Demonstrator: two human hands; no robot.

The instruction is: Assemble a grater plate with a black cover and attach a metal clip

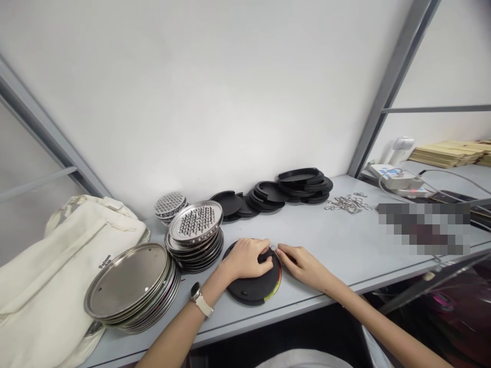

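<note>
A black round disc [251,289] lies flat on the grey table [337,245] near its front edge, with a red and yellow strip at its right rim. My left hand [247,258] rests on the disc's top, fingers curled down against it. My right hand [297,263] is at the disc's right edge, fingertips pinched together on a small metal piece where both hands meet. A watch sits on my left wrist.
A stack of flat steel plates [130,286] and a stack of perforated steel discs [195,230] stand left. Black round lids [284,191] line the wall. Small metal clips [347,203] lie right. A cream cloth bag [57,255] fills the far left. Cardboard sheets and a cabled device sit far right.
</note>
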